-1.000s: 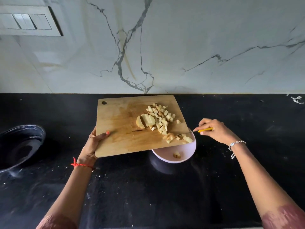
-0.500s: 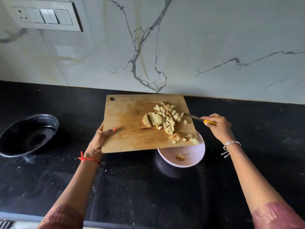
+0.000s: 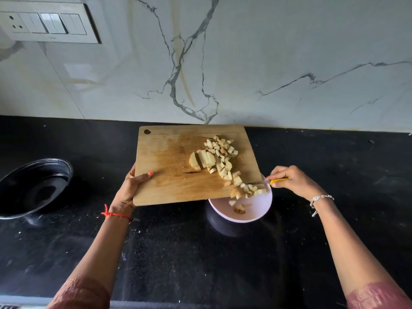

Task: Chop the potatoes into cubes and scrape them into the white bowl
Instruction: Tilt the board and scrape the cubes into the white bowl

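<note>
The potato cubes (image 3: 223, 157) lie in a loose heap on the right half of a wooden cutting board (image 3: 169, 166) at the centre of the frame, with a few larger slices beside them toward the board's middle. A trail of cubes runs down to the board's lower right corner, which hangs over the white bowl (image 3: 265, 210). A couple of pieces already lie in the bowl, and one pale piece shows blurred just below the board's edge.

The left hand (image 3: 131, 188) grips the board's left edge, thumb on top and fingers (image 3: 131, 175) curled under, holding it tilted above the counter (image 3: 200, 253). The right hand (image 3: 292, 181) pinches the yellow handle of a knife (image 3: 278, 180), its fingers (image 3: 276, 172) closed round it; the thin blade reaches in among the cubes at the board's corner.

The counter is glossy black stone, flecked with pale specks. A black pan (image 3: 35, 186) sits on it at the left edge of the frame. Behind rises a white marble wall (image 3: 267, 63) with grey veins, and a switch panel (image 3: 44, 23) is set in it at the upper left.
</note>
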